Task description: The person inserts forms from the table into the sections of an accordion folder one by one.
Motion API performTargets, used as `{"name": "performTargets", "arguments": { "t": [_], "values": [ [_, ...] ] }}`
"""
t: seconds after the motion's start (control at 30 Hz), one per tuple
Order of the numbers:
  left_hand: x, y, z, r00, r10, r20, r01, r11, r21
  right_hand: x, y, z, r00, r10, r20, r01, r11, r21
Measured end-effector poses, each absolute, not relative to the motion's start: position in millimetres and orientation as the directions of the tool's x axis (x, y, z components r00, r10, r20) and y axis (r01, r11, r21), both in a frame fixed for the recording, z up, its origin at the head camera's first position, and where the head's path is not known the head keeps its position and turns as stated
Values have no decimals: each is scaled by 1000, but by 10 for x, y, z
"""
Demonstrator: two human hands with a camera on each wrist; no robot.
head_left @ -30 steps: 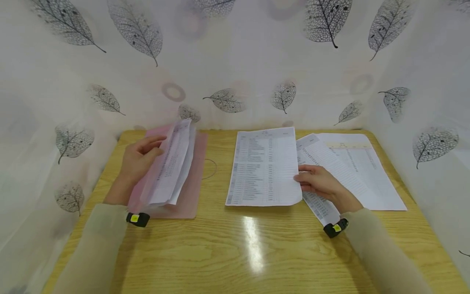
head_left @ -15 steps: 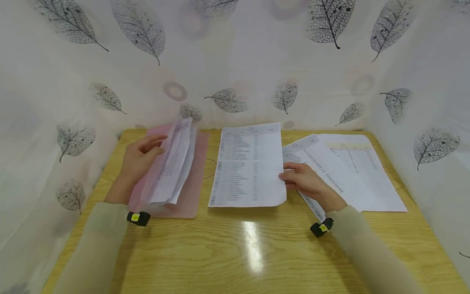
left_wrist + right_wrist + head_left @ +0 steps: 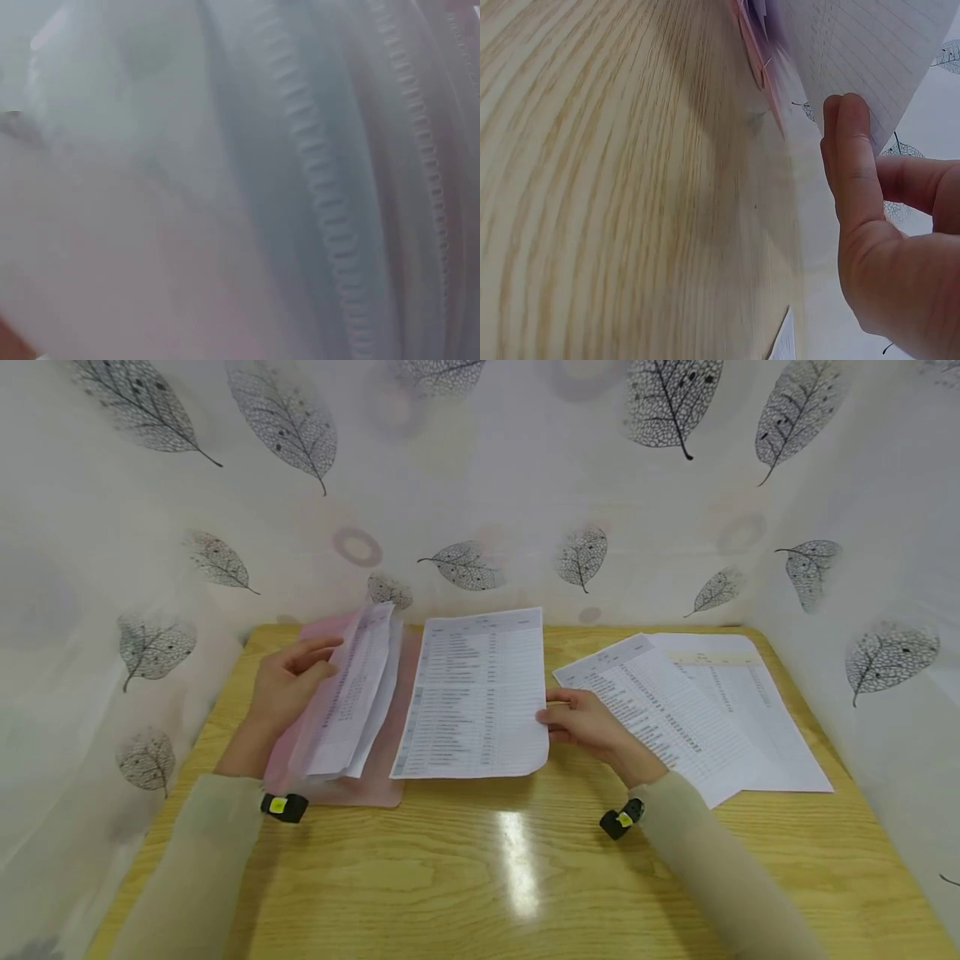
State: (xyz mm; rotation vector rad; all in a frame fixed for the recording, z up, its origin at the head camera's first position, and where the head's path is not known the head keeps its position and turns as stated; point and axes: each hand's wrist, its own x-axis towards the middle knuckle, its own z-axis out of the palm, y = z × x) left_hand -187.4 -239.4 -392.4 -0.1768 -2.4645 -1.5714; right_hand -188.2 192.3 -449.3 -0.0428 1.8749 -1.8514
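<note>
I log a pale wooden worktop [image 3: 480, 877] with a glare patch near its middle. Two printed sheets [image 3: 697, 710] overlap at the worktop's right side. A white leaf-print curtain [image 3: 480, 485] encloses the worktop behind and beside.

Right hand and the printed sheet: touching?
Touching. Right wrist view: the right hand pinches the printed sheet, thumb flat on its edge; the head view agrees.

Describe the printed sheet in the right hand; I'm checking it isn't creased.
The printed sheet is white paper with rows of small text in columns under a header line. It looks flat and uncreased, its near right corner slightly curled. The right hand pinches its right edge, thumb on top. Its left part overlaps the pink folder; whether it touches the wooden table is unclear.
</note>
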Motion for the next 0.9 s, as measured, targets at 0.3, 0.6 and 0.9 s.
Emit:
{"name": "performTargets", "arguments": {
  "t": [0.3, 0.6, 0.9],
  "values": [
    [-1868, -2369, -3903, -971, -18, 239, 209, 424, 881, -1908, 1829, -4466, -873, -356, -333, 326, 80, -942],
    [-1867, -2378, -3895, -969, -20, 245, 210, 452, 867, -1924, 1669, -4438, -876, -351, -331, 321, 88, -943],
    [-1849, -2372, -3869, -981, -20, 193, 159, 488, 858, -1933, 1510, -4445, -870, -373, -321, 313, 85, -946]
  ]
}}
